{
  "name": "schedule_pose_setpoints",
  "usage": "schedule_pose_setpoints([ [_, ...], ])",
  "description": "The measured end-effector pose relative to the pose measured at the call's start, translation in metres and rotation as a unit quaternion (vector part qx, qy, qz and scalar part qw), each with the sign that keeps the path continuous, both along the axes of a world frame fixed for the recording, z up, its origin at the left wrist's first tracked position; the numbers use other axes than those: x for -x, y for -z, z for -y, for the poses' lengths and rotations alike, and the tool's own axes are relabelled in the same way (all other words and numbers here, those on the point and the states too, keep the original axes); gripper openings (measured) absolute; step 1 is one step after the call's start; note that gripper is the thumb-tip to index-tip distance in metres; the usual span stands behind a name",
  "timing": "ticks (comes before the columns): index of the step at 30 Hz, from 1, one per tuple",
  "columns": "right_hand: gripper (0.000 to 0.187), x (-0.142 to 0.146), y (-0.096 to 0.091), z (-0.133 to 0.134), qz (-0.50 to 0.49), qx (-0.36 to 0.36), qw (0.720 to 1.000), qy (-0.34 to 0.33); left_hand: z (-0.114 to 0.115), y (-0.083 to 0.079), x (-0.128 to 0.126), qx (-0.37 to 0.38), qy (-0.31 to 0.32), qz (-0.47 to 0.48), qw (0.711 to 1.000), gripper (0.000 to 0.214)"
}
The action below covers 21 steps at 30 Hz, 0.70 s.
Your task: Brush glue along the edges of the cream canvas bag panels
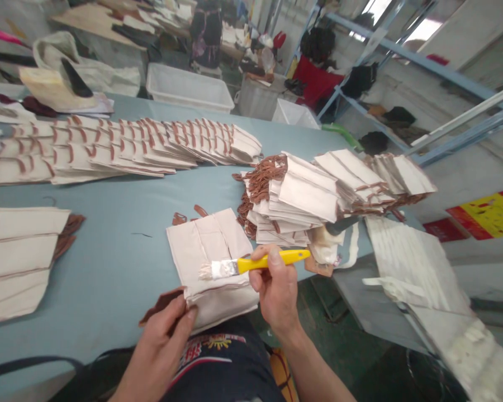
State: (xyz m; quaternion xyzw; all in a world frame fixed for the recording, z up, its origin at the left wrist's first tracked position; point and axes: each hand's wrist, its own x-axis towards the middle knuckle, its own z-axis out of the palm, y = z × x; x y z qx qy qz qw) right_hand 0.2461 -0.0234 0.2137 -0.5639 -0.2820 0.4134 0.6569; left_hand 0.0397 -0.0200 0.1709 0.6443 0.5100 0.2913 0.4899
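Observation:
My right hand [275, 282] grips a paintbrush [251, 263] by its yellow handle. White stuff coats the brush's ferrule and bristles, which hover over or touch a cream fabric piece [212, 237] at the table's front edge; contact is hard to judge. That piece has seam lines and brown loops at its far side. The near edge of the piece, or of a second layer [222, 307], is pinched between the thumb and fingers of my left hand [167, 335]. A brown strip [161, 306] sticks out beside those fingers.
Stacks of cream pieces with brown straps [297, 195] stand to the right. A long overlapping row [121, 148] of brown-edged pieces lies across the back. More pieces [20, 262] lie at left. White bins [188, 89] stand beyond the blue table [113, 234]. White cloth [419, 262] hangs at right.

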Motion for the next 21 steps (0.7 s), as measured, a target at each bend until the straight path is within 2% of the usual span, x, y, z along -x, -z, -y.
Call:
schedule_pose_setpoints([
  [3,0.049,-0.001,-0.009,0.003,0.013,-0.005,1.0,-0.004,0.005,-0.008,0.007,-0.209,0.012,-0.012,0.978,0.024],
  [5,0.048,-0.002,-0.016,0.007,0.022,-0.02,0.999,-0.016,0.007,-0.011,0.011,-0.319,0.027,-0.023,0.947,0.026],
  [6,0.048,-0.001,-0.02,0.009,0.027,-0.031,0.999,-0.027,0.007,-0.011,0.013,-0.351,0.032,-0.034,0.935,0.028],
  [10,0.044,0.004,-0.03,0.016,0.04,-0.082,0.993,-0.072,0.006,-0.005,0.02,-0.401,0.04,-0.085,0.911,0.032],
  [14,0.041,0.014,-0.031,0.022,0.047,-0.121,0.987,-0.093,0.003,0.001,0.026,-0.43,0.051,-0.109,0.894,0.031],
  [19,0.044,0.02,-0.02,0.035,0.13,-0.089,0.973,-0.17,0.003,0.004,0.031,-0.431,0.045,-0.123,0.893,0.03],
  [21,0.049,0.02,-0.015,0.041,0.158,-0.067,0.973,-0.153,0.004,0.004,0.029,-0.434,0.037,-0.115,0.893,0.029],
])
